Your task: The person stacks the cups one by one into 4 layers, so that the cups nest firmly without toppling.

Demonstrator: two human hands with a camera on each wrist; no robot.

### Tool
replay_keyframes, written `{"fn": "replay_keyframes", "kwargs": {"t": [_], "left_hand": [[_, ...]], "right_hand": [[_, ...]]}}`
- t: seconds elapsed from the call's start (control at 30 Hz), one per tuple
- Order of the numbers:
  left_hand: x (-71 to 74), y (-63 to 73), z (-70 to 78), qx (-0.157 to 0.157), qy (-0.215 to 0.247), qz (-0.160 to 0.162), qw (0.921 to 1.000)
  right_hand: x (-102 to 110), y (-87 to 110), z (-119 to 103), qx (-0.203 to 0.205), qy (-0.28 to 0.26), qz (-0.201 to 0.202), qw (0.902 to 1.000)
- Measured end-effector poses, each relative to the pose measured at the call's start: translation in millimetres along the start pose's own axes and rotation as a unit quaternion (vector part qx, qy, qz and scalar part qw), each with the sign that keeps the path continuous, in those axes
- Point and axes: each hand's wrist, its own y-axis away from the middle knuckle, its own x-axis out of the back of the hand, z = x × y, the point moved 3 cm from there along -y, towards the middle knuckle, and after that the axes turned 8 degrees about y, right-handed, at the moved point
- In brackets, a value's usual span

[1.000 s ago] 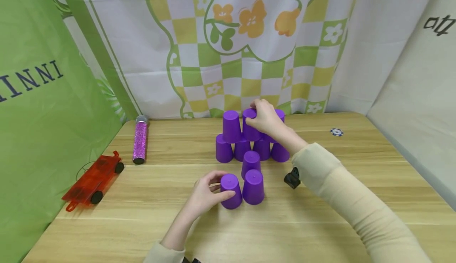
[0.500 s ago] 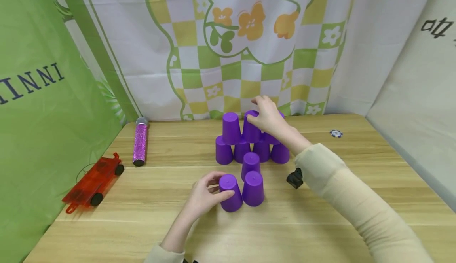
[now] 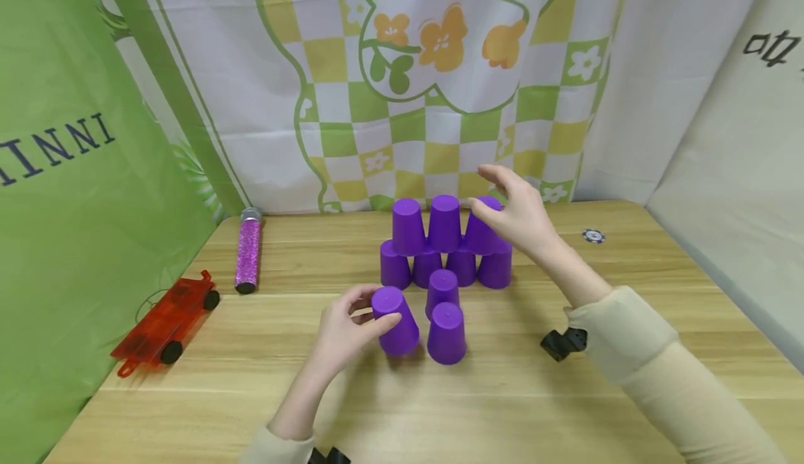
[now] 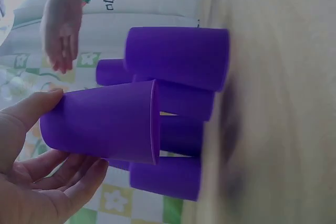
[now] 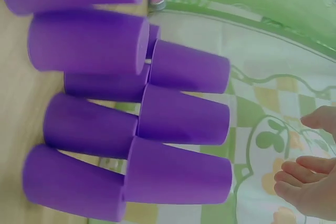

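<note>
My left hand (image 3: 339, 331) grips an upside-down purple plastic cup (image 3: 400, 333) between thumb and fingers. The left wrist view shows this cup (image 4: 105, 121) raised off the table and tilted. Beside it stand two more upside-down purple cups, a nearer one (image 3: 447, 338) and one just behind (image 3: 442, 293). Further back is a two-level stack: a bottom row of several cups (image 3: 394, 266) carries three cups (image 3: 444, 225). My right hand (image 3: 524, 216), fingers spread and holding nothing, hovers by the upper row's right cup (image 3: 480, 234); in the right wrist view the hand (image 5: 312, 182) is apart from the cups.
On the left of the wooden table (image 3: 301, 394) lie a red transparent toy car (image 3: 166, 321) and a pink glittery microphone (image 3: 248, 251). A poker chip (image 3: 593, 236) lies at the back right. Patterned cloth (image 3: 408, 143) hangs behind the table.
My right hand has let go of the upper row's middle cup and moved right. My left hand has lifted its cup off the table, shifting it left and away from the nearer standing cup.
</note>
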Motion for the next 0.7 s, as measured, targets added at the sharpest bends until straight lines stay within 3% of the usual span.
{"fn": "replay_keyframes", "kwargs": {"t": [0.3, 0.5, 0.7], "left_hand": [[18.9, -14.7, 41.4, -0.051, -0.037, 0.016, 0.9979], [22.5, -33.2, 71.4, -0.078, -0.057, 0.013, 0.9953], [22.3, -56.5, 100.8, -0.099, -0.106, 0.015, 0.9894]], "right_hand": [[9.7, 47.9, 19.3, -0.073, -0.109, 0.009, 0.9913], [0.1, 82.1, 28.7, -0.106, -0.166, -0.032, 0.9800], [-19.0, 110.1, 31.0, -0.108, -0.202, -0.070, 0.9710]]}}
